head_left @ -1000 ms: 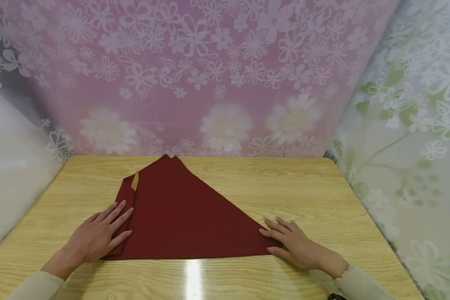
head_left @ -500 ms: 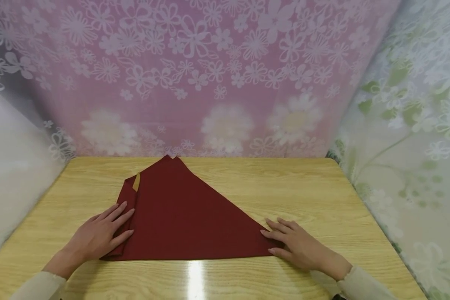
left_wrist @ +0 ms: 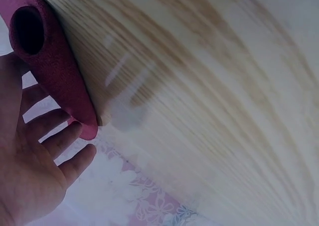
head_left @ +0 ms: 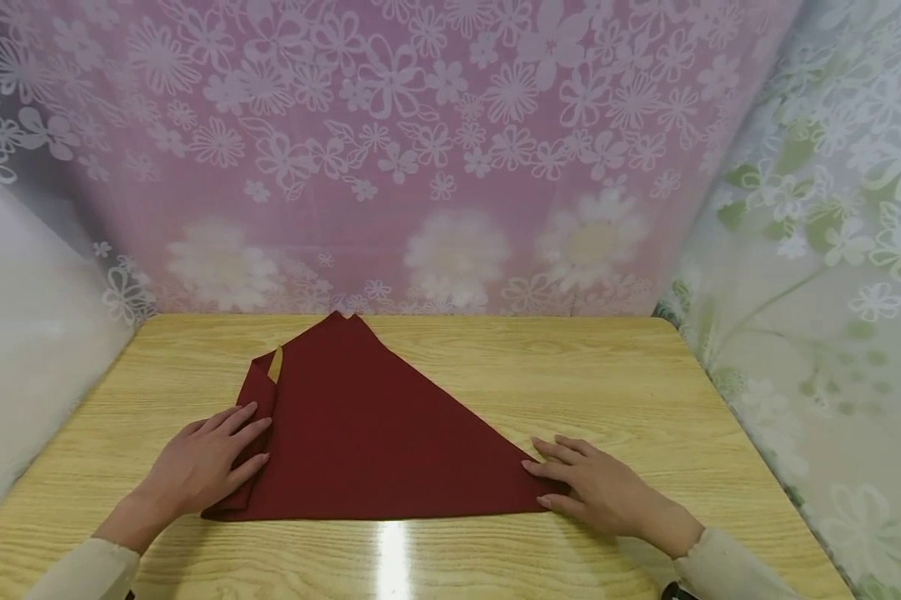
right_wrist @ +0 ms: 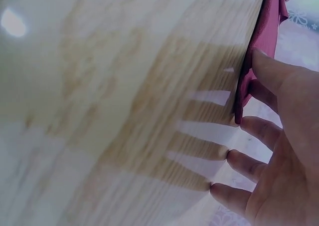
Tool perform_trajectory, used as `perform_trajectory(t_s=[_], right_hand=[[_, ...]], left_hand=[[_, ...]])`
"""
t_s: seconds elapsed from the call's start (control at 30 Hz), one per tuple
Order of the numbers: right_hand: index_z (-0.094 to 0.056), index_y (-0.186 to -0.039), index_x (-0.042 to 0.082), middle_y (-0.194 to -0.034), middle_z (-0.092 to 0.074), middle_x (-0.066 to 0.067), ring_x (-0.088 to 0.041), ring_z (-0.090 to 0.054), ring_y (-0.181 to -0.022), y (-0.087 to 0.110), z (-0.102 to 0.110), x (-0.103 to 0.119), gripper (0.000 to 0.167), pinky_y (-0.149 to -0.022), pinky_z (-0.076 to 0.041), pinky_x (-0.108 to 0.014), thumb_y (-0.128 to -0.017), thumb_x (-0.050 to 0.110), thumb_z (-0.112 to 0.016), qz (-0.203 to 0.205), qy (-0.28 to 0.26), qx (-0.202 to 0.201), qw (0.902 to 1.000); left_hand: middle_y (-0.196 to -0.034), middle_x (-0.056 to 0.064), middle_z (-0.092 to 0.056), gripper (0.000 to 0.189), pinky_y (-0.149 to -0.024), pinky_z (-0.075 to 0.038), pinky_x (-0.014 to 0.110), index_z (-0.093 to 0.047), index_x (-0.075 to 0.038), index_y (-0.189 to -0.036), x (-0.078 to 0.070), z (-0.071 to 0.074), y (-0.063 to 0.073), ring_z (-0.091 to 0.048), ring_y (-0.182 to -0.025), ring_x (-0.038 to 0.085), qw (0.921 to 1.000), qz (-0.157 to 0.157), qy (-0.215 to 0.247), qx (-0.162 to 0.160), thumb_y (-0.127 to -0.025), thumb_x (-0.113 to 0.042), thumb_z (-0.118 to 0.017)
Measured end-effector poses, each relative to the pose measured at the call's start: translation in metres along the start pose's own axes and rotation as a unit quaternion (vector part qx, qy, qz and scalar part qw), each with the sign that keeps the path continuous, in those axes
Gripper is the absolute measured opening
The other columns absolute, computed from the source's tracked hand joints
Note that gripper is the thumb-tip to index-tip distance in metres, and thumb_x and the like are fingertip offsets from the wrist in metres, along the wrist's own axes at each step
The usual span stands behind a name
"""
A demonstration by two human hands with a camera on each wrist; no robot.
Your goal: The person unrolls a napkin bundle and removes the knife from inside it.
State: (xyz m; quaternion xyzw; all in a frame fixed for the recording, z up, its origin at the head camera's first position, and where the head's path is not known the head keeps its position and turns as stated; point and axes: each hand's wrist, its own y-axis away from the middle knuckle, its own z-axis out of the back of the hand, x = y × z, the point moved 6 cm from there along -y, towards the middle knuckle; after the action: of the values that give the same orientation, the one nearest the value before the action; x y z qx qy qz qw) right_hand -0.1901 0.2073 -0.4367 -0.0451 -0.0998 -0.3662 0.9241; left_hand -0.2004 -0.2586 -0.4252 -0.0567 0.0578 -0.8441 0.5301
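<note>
A dark red folded cloth (head_left: 375, 433) lies on the wooden table, roughly a triangle with a long straight near edge. Its left side is turned over into a narrow flap, and a small yellowish patch shows at the top of that flap. My left hand (head_left: 202, 458) rests on the flap, its fingers spread and nearly straight; in the left wrist view the rolled cloth (left_wrist: 65, 76) forms a hollow fold beside the fingers. At the right corner my right hand (head_left: 608, 496) touches the cloth with thumb and index finger, while its other fingers (right_wrist: 244, 163) touch the tabletop.
The light wooden table (head_left: 555, 367) extends round the cloth on all sides. Behind it hangs a pink flowered backdrop (head_left: 420, 167), with pale patterned sheets (head_left: 818, 275) at the sides. Glare (head_left: 393, 558) falls near the front.
Both hands stay on the cloth in nearly the same places. The whole head view has shifted very slightly. The cloth keeps its shape.
</note>
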Motion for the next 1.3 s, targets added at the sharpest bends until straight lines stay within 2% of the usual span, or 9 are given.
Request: perform_trajectory(t_s=[0.23,0.53,0.67,0.97,1.3], right_hand=[[-0.056,-0.136,0.015,-0.146,-0.041,-0.014,-0.042,-0.038,-0.130,0.000,0.001,0.000,0.045,-0.101,-0.036,-0.053,-0.098,0.039,-0.052,-0.012,-0.022,0.001,0.9997],[-0.055,-0.137,0.013,-0.147,-0.038,-0.016,-0.046,-0.034,-0.131,0.001,-0.001,-0.001,0.047,-0.102,-0.032,-0.057,-0.098,0.038,-0.053,-0.024,-0.052,0.007,0.9983],[-0.055,-0.137,0.013,-0.147,-0.038,-0.016,-0.047,-0.033,-0.131,0.001,-0.002,-0.002,0.047,-0.101,-0.032,-0.058,-0.098,0.038,-0.052,-0.023,-0.063,0.001,0.9978],[-0.054,-0.137,0.012,-0.148,-0.036,-0.017,-0.048,-0.029,-0.132,0.001,-0.004,-0.003,0.047,-0.102,-0.029,-0.060,-0.098,0.038,-0.052,-0.024,-0.083,0.002,0.9962],[-0.055,-0.137,0.012,-0.148,-0.036,-0.016,-0.046,-0.030,-0.133,0.003,-0.003,-0.003,0.046,-0.102,-0.029,-0.060,-0.098,0.037,-0.053,-0.021,-0.075,-0.003,0.9970]], left_hand=[[-0.135,0.019,-0.051,0.042,-0.089,-0.043,0.055,-0.064,-0.010,-0.122,-0.005,0.004,-0.004,-0.049,-0.120,0.036,0.9999,-0.013,-0.002,-0.004,-0.088,-0.034,-0.068],[-0.132,0.022,-0.051,0.029,-0.085,-0.045,0.057,-0.065,-0.013,-0.112,-0.007,0.001,-0.013,-0.051,-0.117,0.038,0.9997,-0.023,0.002,-0.002,-0.086,-0.024,-0.067],[-0.129,0.023,-0.051,0.026,-0.081,-0.045,0.058,-0.063,-0.013,-0.108,-0.009,0.000,-0.017,-0.051,-0.116,0.039,0.9998,-0.017,-0.005,0.002,-0.084,-0.021,-0.065],[-0.129,0.024,-0.051,0.030,-0.080,-0.044,0.060,-0.063,-0.012,-0.108,-0.010,-0.001,-0.022,-0.048,-0.118,0.039,0.9995,0.013,-0.018,0.023,-0.080,-0.019,-0.066],[-0.126,0.024,-0.052,0.024,-0.075,-0.045,0.060,-0.060,-0.012,-0.099,-0.009,-0.001,-0.024,-0.052,-0.114,0.039,0.9994,0.027,-0.009,0.021,-0.076,-0.018,-0.066]])
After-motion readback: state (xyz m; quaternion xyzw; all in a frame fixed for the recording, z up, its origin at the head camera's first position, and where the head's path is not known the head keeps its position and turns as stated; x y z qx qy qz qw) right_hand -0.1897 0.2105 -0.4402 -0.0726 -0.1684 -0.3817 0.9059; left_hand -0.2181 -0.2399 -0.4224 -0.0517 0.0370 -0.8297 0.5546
